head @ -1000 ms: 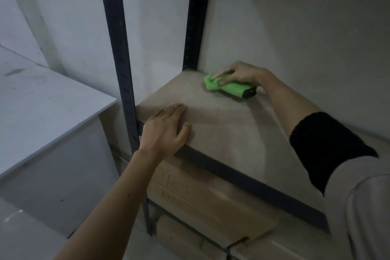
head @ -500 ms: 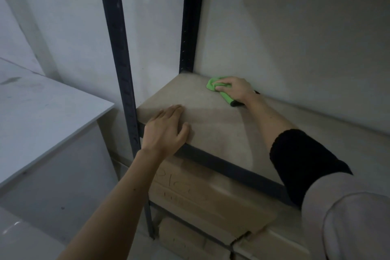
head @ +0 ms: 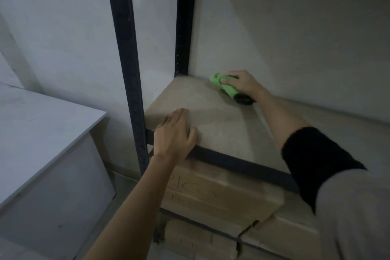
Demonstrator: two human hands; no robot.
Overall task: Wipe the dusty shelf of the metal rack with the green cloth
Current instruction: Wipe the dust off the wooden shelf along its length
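The rack's tan shelf board (head: 219, 124) runs between dark metal uprights (head: 126, 65). My right hand (head: 244, 84) presses the green cloth (head: 224, 86) onto the board at its far back, near the rear upright and the wall. A dark patch shows at the cloth's near end. My left hand (head: 174, 135) lies flat on the board's front left corner, fingers spread, thumb over the dark front rail (head: 238, 162).
Cardboard boxes (head: 217, 196) fill the lower shelves under the board. A white cabinet top (head: 42, 129) stands to the left of the rack. The grey wall (head: 295, 38) closes off the back of the shelf.
My right hand slid the green cloth across the back of the shelf, first nearer and then back toward the wall. The left hand stayed at the front corner.
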